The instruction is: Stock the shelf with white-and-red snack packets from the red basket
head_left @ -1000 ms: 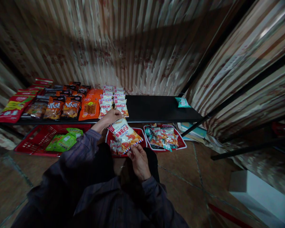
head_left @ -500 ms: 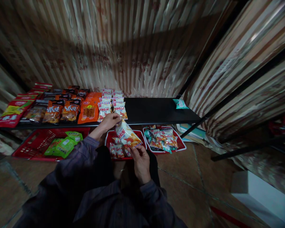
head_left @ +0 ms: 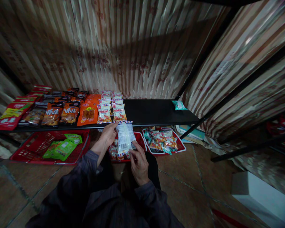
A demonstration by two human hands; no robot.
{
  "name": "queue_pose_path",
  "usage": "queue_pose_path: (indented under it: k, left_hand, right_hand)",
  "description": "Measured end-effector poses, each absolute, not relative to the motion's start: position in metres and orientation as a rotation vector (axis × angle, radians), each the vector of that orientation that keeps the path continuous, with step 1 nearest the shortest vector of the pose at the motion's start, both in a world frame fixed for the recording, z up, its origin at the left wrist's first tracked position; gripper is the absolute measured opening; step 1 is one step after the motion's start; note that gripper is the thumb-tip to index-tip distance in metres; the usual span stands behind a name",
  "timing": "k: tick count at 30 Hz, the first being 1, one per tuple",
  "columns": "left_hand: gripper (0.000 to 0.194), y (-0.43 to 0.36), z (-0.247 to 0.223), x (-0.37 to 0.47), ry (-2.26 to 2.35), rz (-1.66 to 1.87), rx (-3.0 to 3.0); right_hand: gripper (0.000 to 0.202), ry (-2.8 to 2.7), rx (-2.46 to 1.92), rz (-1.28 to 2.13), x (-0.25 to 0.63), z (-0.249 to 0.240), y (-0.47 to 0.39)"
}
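Note:
Between my hands is a white snack bag, its printed back with a barcode facing me. My left hand pinches its upper left edge. Fingers of my right hand are closed on its lower right corner. Beneath the bag stands a red basket with white rim, holding more small snack bags partly hidden by my hands. Just beyond, matching white bags lie in two columns on a black shelf.
Left on the shelf lie orange bags, dark bags and red bags. Below, a red basket holds green packets. Another basket holds mixed bags. A teal bag sits by the black post; a white box stands right.
The snack bag has been turned over from its printed front to its barcode side and is now more upright. My left hand has come slightly nearer to me.

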State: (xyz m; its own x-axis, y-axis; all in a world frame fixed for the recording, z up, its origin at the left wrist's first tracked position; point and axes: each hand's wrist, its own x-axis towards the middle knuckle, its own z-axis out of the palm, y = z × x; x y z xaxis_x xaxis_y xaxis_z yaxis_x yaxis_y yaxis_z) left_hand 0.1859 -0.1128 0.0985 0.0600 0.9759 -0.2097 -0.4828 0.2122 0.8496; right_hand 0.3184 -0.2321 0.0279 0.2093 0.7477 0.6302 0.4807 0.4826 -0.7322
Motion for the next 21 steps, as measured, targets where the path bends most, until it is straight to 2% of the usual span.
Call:
queue_pose_path:
  k: [7,11,15,18,21]
  left_hand:
    - [0.018,-0.119,0.101,0.183,0.948,1.288,0.62]
    - [0.024,-0.129,0.101,0.18,0.922,1.202,0.679]
    - [0.026,-0.14,0.097,0.181,0.913,1.108,0.764]
    - [0.029,-0.145,0.095,0.182,0.915,1.061,0.829]
    - [0.033,-0.147,0.092,0.182,0.902,1.015,0.884]
  right_hand:
    - [0.019,-1.359,-1.163,0.495,0.321,0.035,-0.238]
    - [0.028,-1.055,-1.208,0.603,0.327,0.052,-0.22]
    - [0.036,-0.808,-1.1,0.996,0.334,0.069,-0.191]
    - [0.034,-0.785,-1.093,1.146,0.337,0.073,-0.179]
    - [0.028,-0.875,-1.137,1.156,0.339,0.071,-0.176]
